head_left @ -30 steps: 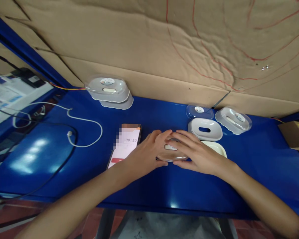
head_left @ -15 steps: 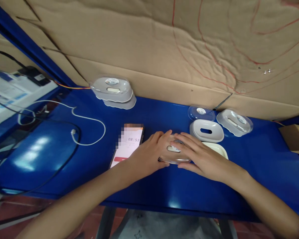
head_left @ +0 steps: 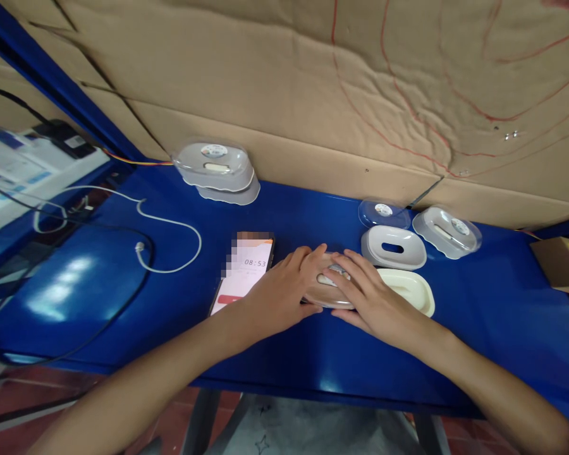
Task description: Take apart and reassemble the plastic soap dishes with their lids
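Looking down through the head camera, I see pale printed cloth (head_left: pixel 284 430) over the lap, and above it the near edge of the blue worktop (head_left: pixel 360 360). Past that edge, the 2 bare hands are curled around 1 brown oval box (head_left: pixel 329 297) with a clear cover. I read the left hand (head_left: pixel 287 287) as gripping its left side and the right hand (head_left: pixel 372 294) its right side, the fingers arched over the top and the thumbs at the near side. I cannot tell whether the underside of that box touches the worktop. Just left of the left hand lies a phone (head_left: pixel 246 272), its screen reading 08:53. On the other side, a shallow cream tray (head_left: pixel 412 294) sits partly behind the right hand.

Farther out, I have a light oval shell (head_left: pixel 389 260) with a slot in its top, directly beyond the tray. Behind it is a clear lid (head_left: pixel 373 218) with a round label, and to its right a grey covered box (head_left: pixel 448 232). Away to the left, a white cable (head_left: pixel 140 246) curves over the worktop, and a grey stack (head_left: pixel 215 169) under a clear cover stands by the cardboard wall (head_left: pixel 246 82), which closes off my view.
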The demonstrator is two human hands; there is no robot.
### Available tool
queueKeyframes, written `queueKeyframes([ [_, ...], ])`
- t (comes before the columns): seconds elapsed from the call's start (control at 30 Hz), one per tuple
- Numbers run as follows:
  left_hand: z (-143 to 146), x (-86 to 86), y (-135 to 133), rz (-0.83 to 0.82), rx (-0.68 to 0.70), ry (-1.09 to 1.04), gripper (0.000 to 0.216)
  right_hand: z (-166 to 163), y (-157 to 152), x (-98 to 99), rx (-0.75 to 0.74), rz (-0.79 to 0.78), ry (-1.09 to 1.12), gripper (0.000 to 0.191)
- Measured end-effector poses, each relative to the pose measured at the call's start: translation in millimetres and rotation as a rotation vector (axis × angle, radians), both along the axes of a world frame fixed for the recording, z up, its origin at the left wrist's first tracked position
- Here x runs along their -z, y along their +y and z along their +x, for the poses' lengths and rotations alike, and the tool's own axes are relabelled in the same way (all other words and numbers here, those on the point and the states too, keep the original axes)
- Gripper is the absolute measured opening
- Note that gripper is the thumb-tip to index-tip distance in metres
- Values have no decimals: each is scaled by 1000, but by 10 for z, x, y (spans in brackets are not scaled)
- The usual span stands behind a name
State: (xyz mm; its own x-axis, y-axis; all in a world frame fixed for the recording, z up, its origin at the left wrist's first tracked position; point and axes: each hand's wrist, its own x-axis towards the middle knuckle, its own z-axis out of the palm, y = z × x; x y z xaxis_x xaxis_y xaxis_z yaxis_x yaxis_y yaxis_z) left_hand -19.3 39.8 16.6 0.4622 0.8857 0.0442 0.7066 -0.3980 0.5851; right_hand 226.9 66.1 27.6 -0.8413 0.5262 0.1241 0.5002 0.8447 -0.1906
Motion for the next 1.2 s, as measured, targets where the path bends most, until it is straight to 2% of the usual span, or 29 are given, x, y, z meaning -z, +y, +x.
queueKeyframes([
  [0.23,-8,-22,25,-27,-12,-23,109,68,51,-64,-45,-8,-14,78],
  [0.4,-4,-46,21,-45,-12,-33,108,80,42,-45,-43,-25,-16,76],
  [0.6,-10,-39,22,-58,-22,-46,107,100,51,18,-75,60,-2,72],
  [0.9,-6,-33,20,-45,-17,-61,101,101,59,53,-46,7,21,67],
  [1.07,12,1,2,12,-55,-60,99,88,32,31,-15,60,12,67],
  [1.2,69,-47,-11,182,-133,35,109,25,203,12,73,187,-28,64],
])
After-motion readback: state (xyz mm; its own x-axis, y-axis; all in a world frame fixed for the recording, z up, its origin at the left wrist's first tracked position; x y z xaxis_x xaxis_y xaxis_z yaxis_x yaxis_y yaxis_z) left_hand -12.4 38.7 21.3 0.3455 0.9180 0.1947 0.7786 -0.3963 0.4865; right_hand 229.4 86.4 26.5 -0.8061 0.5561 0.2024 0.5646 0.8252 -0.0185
